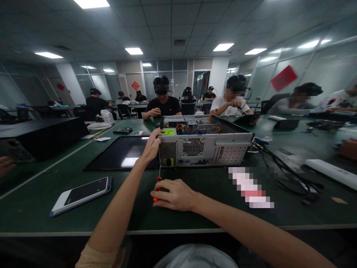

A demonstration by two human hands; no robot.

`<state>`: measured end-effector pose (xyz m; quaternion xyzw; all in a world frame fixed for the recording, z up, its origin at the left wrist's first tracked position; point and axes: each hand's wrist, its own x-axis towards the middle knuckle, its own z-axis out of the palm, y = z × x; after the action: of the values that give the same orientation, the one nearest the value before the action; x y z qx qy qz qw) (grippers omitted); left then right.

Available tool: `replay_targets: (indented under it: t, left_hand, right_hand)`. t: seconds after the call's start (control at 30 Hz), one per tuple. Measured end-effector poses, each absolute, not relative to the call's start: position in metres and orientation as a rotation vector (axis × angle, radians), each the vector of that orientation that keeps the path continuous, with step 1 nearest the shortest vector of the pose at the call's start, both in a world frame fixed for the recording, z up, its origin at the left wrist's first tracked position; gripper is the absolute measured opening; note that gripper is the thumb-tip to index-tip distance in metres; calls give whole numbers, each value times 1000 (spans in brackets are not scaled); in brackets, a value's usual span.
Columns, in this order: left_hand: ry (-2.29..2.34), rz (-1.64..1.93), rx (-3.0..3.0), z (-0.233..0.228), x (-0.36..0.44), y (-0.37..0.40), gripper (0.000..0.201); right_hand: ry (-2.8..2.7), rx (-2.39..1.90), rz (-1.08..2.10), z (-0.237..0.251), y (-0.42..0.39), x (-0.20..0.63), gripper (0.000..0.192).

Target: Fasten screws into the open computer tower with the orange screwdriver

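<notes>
Head view: looking forward and down across a dark green table (pixel 55 193), with a computer case (pixel 205 147) lying open at the centre.
Left hand: the left hand (pixel 152 145) is reaching to 12 o'clock and gripping the near left top corner of the computer case, fingers curled over the edge.
Right hand: the right hand (pixel 174 194) is resting on the table just in front of the case, clenched around the orange handle of a screwdriver (pixel 158 184).
Screwdriver: its thin shaft is pointing up toward 12 o'clock, at the lower left of the case's rear panel; whether the tip is touching the panel is hard to tell, as the shaft is very thin here.
Computer case: its rear panel with fan grille and ports is facing the wearer; inside, orange cables and a green label (pixel 169 131) are showing at the top left.
Side panel: a black side panel (pixel 122 152) is lying flat on the table at 9 o'clock from the case, just beside it.
Phone: a white-edged phone (pixel 82 195) is lying screen-up at 9 o'clock from the right hand, well apart from it.
Cables: black cables (pixel 284 167) are trailing across the table at 3 o'clock from the case.
Power strip: a white power strip (pixel 331 173) is lying at 3 o'clock, beyond the cables.
Other people: several people are sitting at the far side, at 12 o'clock, working at their own places.
</notes>
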<state>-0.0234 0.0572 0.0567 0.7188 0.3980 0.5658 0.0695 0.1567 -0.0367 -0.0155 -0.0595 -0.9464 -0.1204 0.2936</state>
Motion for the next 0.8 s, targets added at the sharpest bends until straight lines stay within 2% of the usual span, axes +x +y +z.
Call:
replay_targets:
  t: [0.3, 0.67, 0.8]
  left_hand:
    - [1220, 1708, 2135, 56, -22, 59, 14]
    - [1196, 1712, 2105, 58, -20, 56, 7]
    - [1221, 1708, 2129, 56, -20, 58, 11]
  right_hand:
    - [-2464, -102, -254, -16, -38, 153, 26]
    - [-2481, -140, -281, -20, -35, 153, 35]
    - [-2518, -128, -310, -18, -38, 153, 26]
